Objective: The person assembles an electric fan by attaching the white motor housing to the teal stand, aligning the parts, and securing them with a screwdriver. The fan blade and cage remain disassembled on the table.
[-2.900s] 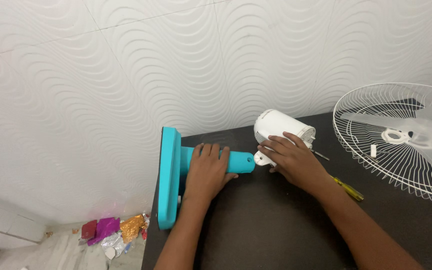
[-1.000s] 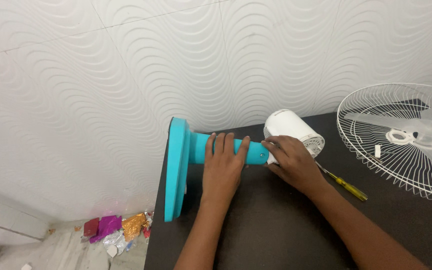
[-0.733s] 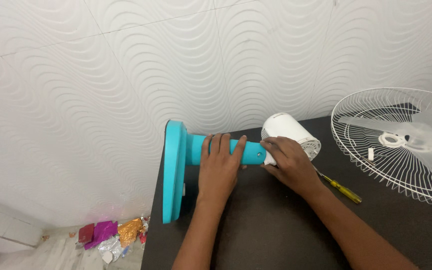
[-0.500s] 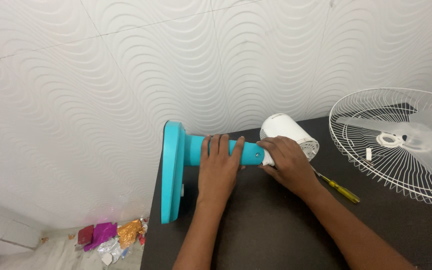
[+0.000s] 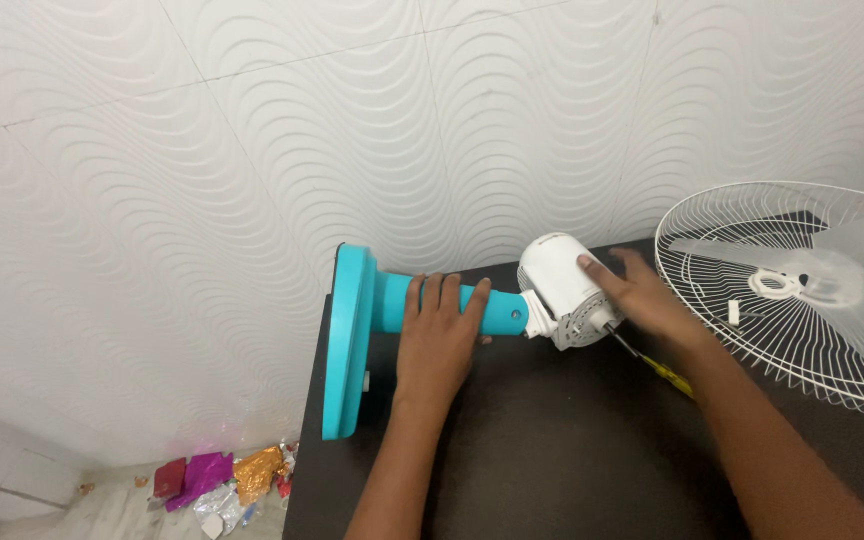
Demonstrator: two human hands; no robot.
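A turquoise fan stand (image 5: 382, 320) lies on its side on the dark bench (image 5: 552, 440), its flat base (image 5: 345, 340) standing on edge at the bench's left edge and its neck pointing right along the surface, close to the white wave-patterned wall (image 5: 252, 150). The left hand (image 5: 442, 335) lies over the neck from the near side, palm down, fingers curled across the top of the tube and gripping it. At the right end of the neck, where a small hole shows in the turquoise plastic, the white fan motor housing (image 5: 560, 290) meets the stand through a white bracket; the housing is tilted, with its vented face and short shaft turned toward the lower right. The right hand (image 5: 642, 295) rests on the far right side of the motor housing, the thumb pressed on its rounded top and the other fingers spread loosely behind it, so it touches rather than clenches the housing. A screwdriver with a yellow handle (image 5: 664, 368) lies on the bench just under the right wrist, partly hidden by the forearm. Further right, a white wire fan guard (image 5: 782, 290) lies flat with translucent blades resting in it. On the floor below the bench's left corner sit crumpled foil wrappers (image 5: 222, 475) in pink, gold and silver.
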